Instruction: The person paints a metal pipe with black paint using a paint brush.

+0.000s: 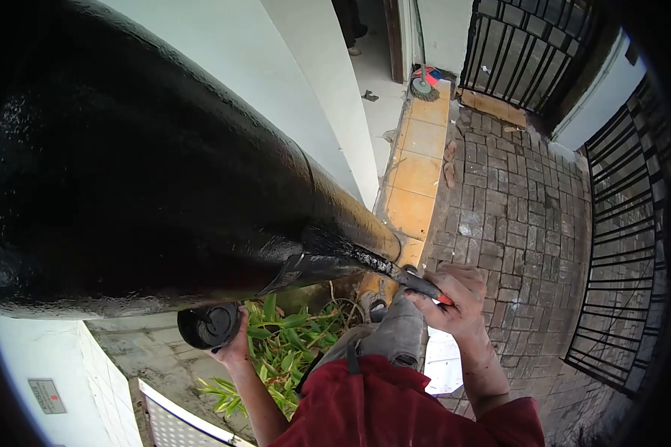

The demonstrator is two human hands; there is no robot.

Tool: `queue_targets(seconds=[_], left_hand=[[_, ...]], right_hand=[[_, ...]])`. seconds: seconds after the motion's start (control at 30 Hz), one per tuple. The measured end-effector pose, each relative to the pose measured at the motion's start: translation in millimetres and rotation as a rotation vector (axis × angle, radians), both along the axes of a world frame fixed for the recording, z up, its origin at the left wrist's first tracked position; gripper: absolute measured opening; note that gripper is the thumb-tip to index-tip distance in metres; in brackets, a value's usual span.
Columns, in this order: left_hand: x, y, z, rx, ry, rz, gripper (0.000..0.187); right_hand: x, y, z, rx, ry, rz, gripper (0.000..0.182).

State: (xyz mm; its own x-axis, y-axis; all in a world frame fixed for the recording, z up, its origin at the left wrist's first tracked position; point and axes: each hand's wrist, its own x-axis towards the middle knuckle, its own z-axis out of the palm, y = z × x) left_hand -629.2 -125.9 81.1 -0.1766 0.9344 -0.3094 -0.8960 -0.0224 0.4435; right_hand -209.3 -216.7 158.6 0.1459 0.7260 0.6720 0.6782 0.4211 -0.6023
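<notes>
My right hand (458, 298) is closed round the handle of a paintbrush (376, 262), which is coated in black. The bristles lie against a thick, round column (164, 171), glossy black over most of its surface, with a lighter brownish stretch near its foot. Low on the left, my left hand (235, 350) grips a small black cup (209, 325) with something dark inside, probably paint. Part of that hand is hidden behind the cup. A loose-looking dark flap (287, 272) shows on the column just below the bristles.
Leafy green plants (291, 343) grow between my arms below the column. A tiled ledge (414, 179) runs beside brick paving (507, 201). A broom (423, 88) leans near a doorway. Sandals (449, 164) lie by the ledge; metal gates (619, 246) stand at the right.
</notes>
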Motion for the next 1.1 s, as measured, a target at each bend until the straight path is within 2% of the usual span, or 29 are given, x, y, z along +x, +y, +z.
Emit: queue_targets(seconds=[0.03, 0.2, 0.27, 0.33, 0.37, 0.47, 0.57, 0.6, 0.67, 0.7, 0.73, 0.87, 0.97, 1.07, 1.1], left_hand=[[10.3, -0.3, 9.8, -0.038, 0.035, 0.004, 0.054], [9.1, 3.5, 10.5, -0.087, 0.034, 0.16, 0.052], [6.4, 5.3, 8.0, -0.161, 0.069, 0.209, 0.053], [3.3, 12.8, 4.0, -0.151, 0.036, 0.191, 0.056], [2.3, 13.7, 4.0, -0.215, 0.041, 0.277, 0.06], [6.3, 16.9, 0.3, -0.165, 0.069, 0.284, 0.061], [4.9, 19.0, -2.1, -0.083, 0.13, 0.262, 0.063], [5.2, 18.9, -2.2, -0.089, 0.137, 0.263, 0.063], [6.5, 19.0, -2.2, -0.098, 0.147, 0.244, 0.062], [7.5, 19.2, -2.3, -0.1, 0.151, 0.233, 0.062], [8.6, 19.5, -2.5, -0.105, 0.152, 0.219, 0.062], [12.9, 20.1, -5.8, -0.151, 0.101, 0.191, 0.062], [15.3, 19.0, -9.0, -0.186, 0.064, 0.2, 0.061], [18.8, 18.6, -10.9, -0.196, 0.033, 0.192, 0.061], [20.0, 18.3, -11.1, -0.199, 0.03, 0.193, 0.061]], right_hand=[[0.4, -5.8, -11.1, -0.089, 0.067, -0.032, 0.034], [1.0, -4.9, -12.6, -0.075, 0.272, -0.083, 0.036], [-2.3, 4.8, 1.9, 0.111, 0.307, -0.011, 0.038], [3.1, 7.3, 0.2, 0.125, 0.25, 0.056, 0.031], [6.6, 6.1, -6.7, 0.054, 0.209, 0.034, 0.031], [20.0, -5.1, -31.2, -0.096, 0.212, 0.003, 0.031], [21.2, -9.6, -32.8, -0.155, 0.482, -0.079, 0.045], [20.2, -7.9, -25.2, -0.162, 0.488, -0.079, 0.045], [19.4, 4.2, -9.0, -0.019, 0.499, 0.039, 0.047], [25.0, 18.8, -5.8, 0.132, 0.362, 0.154, 0.034], [22.7, 21.1, -5.5, 0.132, 0.365, 0.144, 0.034], [23.8, 19.7, -5.0, 0.029, 0.371, 0.196, 0.031], [23.7, 9.9, 4.5, -0.029, 0.38, 0.115, 0.031], [22.3, 7.7, 13.8, -0.139, 0.388, 0.146, 0.039], [21.4, 6.5, 13.8, -0.164, 0.306, 0.132, 0.038]])
